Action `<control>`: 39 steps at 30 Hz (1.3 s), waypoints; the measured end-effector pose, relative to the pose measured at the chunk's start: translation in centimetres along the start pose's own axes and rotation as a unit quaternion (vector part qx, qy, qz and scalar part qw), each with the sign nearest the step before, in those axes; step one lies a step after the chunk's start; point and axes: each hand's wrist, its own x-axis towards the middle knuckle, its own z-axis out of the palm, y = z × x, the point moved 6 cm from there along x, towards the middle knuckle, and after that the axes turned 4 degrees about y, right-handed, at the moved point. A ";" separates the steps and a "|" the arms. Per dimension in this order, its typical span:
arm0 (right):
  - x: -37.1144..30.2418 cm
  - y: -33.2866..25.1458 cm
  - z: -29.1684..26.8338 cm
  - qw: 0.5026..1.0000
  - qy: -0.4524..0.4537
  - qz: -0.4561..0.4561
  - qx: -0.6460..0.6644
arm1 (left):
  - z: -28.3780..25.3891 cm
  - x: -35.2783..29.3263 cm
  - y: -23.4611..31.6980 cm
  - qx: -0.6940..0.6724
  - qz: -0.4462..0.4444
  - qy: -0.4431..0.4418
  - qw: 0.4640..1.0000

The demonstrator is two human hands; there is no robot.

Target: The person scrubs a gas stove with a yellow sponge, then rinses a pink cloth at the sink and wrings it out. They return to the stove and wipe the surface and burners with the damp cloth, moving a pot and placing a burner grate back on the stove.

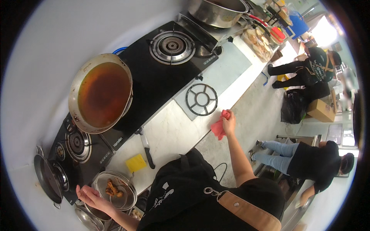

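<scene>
My right hand [229,122] grips a crumpled red cloth [218,129] at the front edge of the white counter. A round black burner grate [202,99] lies on the counter just beyond it. At the lower left, my left hand [91,195] is raised with loosely bent fingers and nothing in it. Beside that hand is a round metal strainer [126,193] with a few browned fried pieces [112,188] inside. A wide pan [76,102] of reddish-brown liquid [103,94] sits on the black gas stove [144,82].
A knife [148,154] and a yellow sponge cloth [135,163] lie on the counter [127,148]. A large steel pot [216,15] stands at the far end, near a bag of bread [257,43]. An empty dark pan [45,179] is far left. Two people [318,65] work behind, right.
</scene>
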 end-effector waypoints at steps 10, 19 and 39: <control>3.8 0.1 3.6 0.999 0.003 0.014 -0.051 | -0.5 -4.2 0.2 0.027 0.012 -0.044 0.999; -1.9 -6.3 1.6 0.989 0.018 -0.143 0.035 | -2.1 -8.0 0.2 0.017 0.058 -0.015 0.998; -15.2 -11.0 8.3 0.832 -0.442 -0.334 0.042 | 16.2 -20.8 -19.7 0.527 0.110 -0.420 0.731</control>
